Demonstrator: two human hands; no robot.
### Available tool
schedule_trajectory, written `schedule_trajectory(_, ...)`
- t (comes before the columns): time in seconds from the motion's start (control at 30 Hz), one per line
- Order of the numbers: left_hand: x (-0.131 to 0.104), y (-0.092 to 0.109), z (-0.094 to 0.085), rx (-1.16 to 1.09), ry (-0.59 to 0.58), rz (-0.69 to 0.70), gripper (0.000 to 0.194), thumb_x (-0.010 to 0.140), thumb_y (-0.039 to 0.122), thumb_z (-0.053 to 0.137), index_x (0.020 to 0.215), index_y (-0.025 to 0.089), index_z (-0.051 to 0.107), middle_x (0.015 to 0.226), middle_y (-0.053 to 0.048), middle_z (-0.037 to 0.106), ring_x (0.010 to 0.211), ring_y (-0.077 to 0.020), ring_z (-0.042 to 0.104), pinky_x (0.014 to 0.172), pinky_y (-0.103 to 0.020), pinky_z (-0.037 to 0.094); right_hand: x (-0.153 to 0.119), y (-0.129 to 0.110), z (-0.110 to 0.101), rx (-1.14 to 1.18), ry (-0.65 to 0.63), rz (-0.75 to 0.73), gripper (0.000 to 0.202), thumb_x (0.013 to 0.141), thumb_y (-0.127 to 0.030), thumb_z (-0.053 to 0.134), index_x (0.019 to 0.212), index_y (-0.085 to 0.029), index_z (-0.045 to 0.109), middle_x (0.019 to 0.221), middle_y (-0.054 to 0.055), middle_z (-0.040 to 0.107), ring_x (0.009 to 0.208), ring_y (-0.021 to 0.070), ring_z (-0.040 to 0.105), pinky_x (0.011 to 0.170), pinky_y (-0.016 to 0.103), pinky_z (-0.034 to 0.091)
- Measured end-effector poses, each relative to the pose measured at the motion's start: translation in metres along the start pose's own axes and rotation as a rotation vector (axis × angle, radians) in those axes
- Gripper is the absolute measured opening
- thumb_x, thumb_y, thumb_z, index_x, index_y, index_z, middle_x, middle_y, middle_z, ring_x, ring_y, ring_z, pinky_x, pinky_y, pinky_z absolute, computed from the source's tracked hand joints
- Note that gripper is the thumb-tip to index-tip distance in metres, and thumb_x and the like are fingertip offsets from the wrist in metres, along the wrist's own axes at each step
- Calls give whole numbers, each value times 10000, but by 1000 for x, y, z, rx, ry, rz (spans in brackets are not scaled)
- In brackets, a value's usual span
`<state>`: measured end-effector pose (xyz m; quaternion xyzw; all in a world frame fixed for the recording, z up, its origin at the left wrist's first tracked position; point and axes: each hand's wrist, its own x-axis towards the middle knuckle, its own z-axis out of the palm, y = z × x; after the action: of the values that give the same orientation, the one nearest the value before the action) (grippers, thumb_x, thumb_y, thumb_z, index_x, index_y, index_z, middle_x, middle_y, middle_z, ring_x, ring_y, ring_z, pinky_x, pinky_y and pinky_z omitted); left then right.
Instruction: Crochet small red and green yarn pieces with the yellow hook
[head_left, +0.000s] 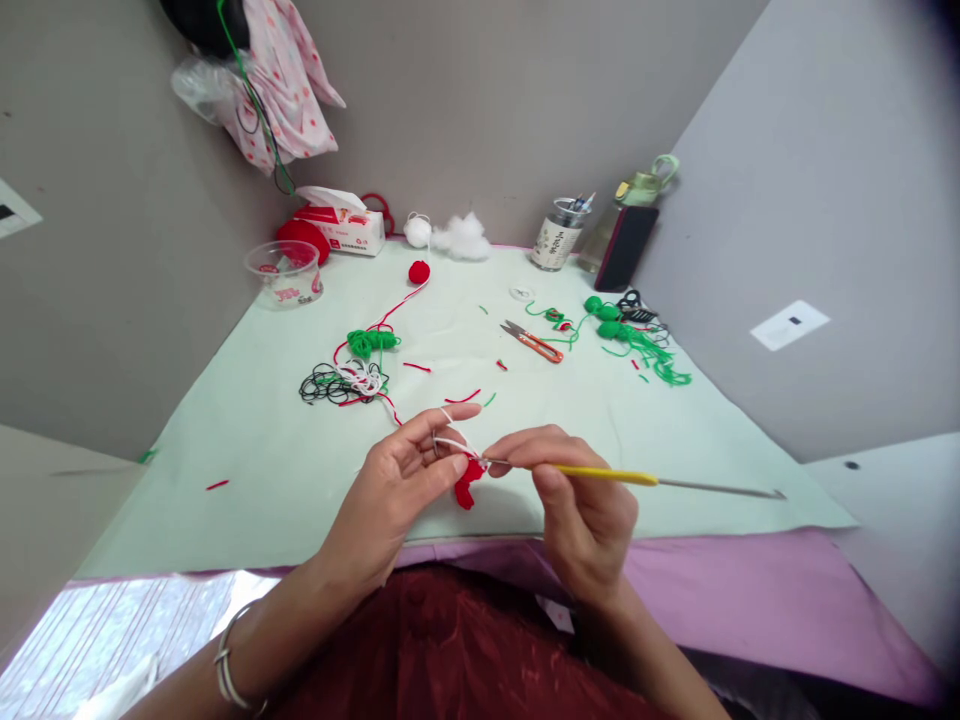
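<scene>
Between thumb and fingers, my left hand (401, 478) pinches a small red crochet piece (468, 486) above the table's front edge. White yarn (451, 432) loops over its raised index finger and runs down to the piece. My right hand (581, 500) grips a crochet hook (600, 473) by its yellow handle, with one metal end at the top of the red piece and the other pointing right. Whether the hook's tip sits inside a stitch is too small to tell. Red and white strands lead back to a red yarn ball (418, 272) and a white yarn ball (417, 230).
Orange-handled thread snips (534, 342) lie mid-table. Green yarn (373, 341) and tangled black cord (322, 384) are at left, green tasselled pieces (609, 318) at right. Along the back stand a plastic tub (286, 275), tissue pack (349, 228), pen jar (556, 240), bottle (604, 235) and phone (628, 248).
</scene>
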<state>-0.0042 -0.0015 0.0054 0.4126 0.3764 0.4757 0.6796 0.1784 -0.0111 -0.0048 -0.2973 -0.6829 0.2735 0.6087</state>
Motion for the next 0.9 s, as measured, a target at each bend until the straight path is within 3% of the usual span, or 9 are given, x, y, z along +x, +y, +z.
schedule_trajectory(0.2,0,2,2,8,11,23,357,866,267,877,1218,296,822,888,15,690,837,-125,642,809,-223,552,1,-4,-1,-237,-73,-186,209,1106,-146,504,1157,-182,704,1009,74,804,1011,168,760,873,299,620)
schedule_trajectory(0.37,1,3,2,26,28,44,352,868,266,870,1216,273,818,887,10,688,826,-132,649,799,-236,566,3,-5,-1,-279,-78,-210,205,1111,-164,492,1139,-193,694,966,64,809,970,167,777,832,295,643)
schedule_trajectory(0.53,2,1,3,22,28,34,412,865,249,877,1268,276,795,870,23,688,820,-125,656,793,-223,550,-4,0,1,-463,-64,-293,212,1098,-176,515,1172,-198,712,1069,102,818,945,179,793,766,290,662)
schedule_trajectory(0.7,0,-1,6,-79,1,24,470,840,248,903,1293,278,780,851,33,682,765,-118,654,768,-228,547,-12,5,7,-715,-30,-427,252,1014,-60,611,1177,-185,756,1103,100,774,1031,202,762,865,311,665)
schedule_trajectory(0.9,-2,3,9,-214,-88,-64,410,883,300,869,1286,290,793,897,7,699,784,-120,650,760,-224,541,-18,1,6,-828,-67,-416,319,997,-91,657,1259,-237,765,1147,89,735,1080,229,738,886,349,672)
